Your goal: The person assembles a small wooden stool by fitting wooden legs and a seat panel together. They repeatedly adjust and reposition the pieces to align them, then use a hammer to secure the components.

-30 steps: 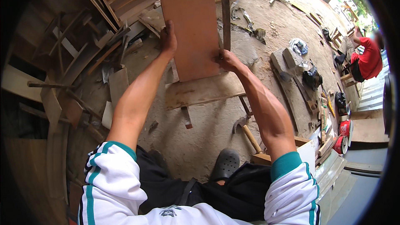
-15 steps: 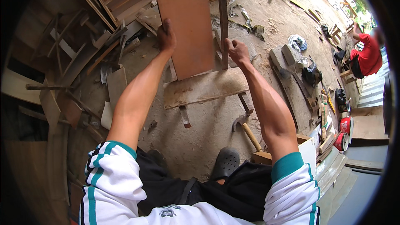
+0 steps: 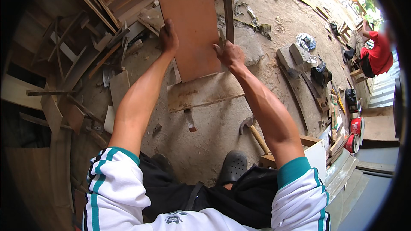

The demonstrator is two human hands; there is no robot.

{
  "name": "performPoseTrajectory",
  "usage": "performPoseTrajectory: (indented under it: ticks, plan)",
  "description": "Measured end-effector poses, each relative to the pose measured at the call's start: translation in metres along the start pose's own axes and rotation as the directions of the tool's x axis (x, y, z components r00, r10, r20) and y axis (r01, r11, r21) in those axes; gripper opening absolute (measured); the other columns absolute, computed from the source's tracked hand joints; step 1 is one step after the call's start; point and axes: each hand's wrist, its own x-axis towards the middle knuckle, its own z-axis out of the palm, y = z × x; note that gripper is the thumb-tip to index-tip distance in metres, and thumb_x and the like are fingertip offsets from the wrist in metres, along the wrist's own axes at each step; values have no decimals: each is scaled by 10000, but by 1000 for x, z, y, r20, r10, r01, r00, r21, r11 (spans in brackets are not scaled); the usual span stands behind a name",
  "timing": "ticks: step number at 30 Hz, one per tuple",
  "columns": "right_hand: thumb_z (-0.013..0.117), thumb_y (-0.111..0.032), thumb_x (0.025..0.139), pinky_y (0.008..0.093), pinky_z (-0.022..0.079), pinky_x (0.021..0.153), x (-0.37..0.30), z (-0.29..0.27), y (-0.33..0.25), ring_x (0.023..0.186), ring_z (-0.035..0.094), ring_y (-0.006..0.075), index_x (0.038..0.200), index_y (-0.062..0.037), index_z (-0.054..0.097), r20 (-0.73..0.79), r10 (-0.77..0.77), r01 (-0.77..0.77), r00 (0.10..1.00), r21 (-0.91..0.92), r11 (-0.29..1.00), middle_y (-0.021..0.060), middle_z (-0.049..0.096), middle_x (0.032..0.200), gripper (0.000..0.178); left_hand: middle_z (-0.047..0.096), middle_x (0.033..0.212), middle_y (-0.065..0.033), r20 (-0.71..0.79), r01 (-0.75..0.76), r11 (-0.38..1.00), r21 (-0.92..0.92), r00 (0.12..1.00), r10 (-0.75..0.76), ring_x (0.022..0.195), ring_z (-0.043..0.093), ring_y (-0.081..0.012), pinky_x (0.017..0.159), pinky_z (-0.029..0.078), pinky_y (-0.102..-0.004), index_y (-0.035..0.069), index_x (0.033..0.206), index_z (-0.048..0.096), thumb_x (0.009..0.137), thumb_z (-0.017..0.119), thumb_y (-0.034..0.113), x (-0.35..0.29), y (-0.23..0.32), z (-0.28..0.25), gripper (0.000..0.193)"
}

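Looking down, we see our left hand (image 3: 169, 38) holding a flat reddish-brown wooden panel (image 3: 188, 28) by its left edge, the thumb lying along that edge and the other fingers hidden behind. The panel stands tilted in the upper centre of the frame, its lower end at the far edge of a low, worn wooden bench (image 3: 201, 93) in the middle. Our right hand (image 3: 232, 55) is at the panel's lower right edge, its thumb raised toward the panel and its fingers partly curled; we cannot tell whether it grips anything. Just above that hand rises a narrow dark wooden strip (image 3: 228, 15).

Right of centre and lower, we have a claw hammer (image 3: 259, 139) with a pale wooden handle, near a grey perforated clog (image 3: 233, 167). Grey blocks (image 3: 287, 60) and a black plastic bag (image 3: 320, 76) lie at centre right, with red cans (image 3: 352, 143) farther down the right side. Offcuts of wood (image 3: 77, 117) crowd the left, and a co-worker in a red shirt (image 3: 377, 57) sits at the upper right.
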Motion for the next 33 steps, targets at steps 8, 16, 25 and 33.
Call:
performPoseTrajectory:
  ticks: [8,16,25,33]
  plan:
    - [707,-434,858,377,508,862,20,5,-11,990,667,297,1198,-12,601,3,-28,24,1000,404,915,184,687,1077,552,610,771,-144,12,-7,999,-46,1000,8,747,580,-227,712,453,-407,-77,860,570,930,362,704,0,1,0,811]
    - [663,-256,939,299,509,806,17,-4,12,912,634,172,1180,4,563,144,-186,-59,972,913,403,92,660,1036,369,629,979,-200,93,124,991,-43,988,-119,941,612,-310,825,457,-421,-79,1048,567,901,378,739,-3,0,2,852]
    - [557,-168,993,328,557,786,19,-12,5,907,635,172,1185,-32,518,122,-121,-127,985,991,-30,86,628,1073,239,630,1116,-201,-34,-283,830,481,940,340,1045,603,-355,869,466,-447,6,1154,546,877,546,643,-18,54,-10,694]
    - [530,-96,994,371,517,890,-6,-34,-12,1025,593,177,1210,-51,492,203,-200,-247,958,941,-230,68,603,1113,224,706,830,-145,187,-75,847,526,982,-29,818,695,-347,683,520,-466,105,1049,619,870,509,685,-34,116,-40,617]
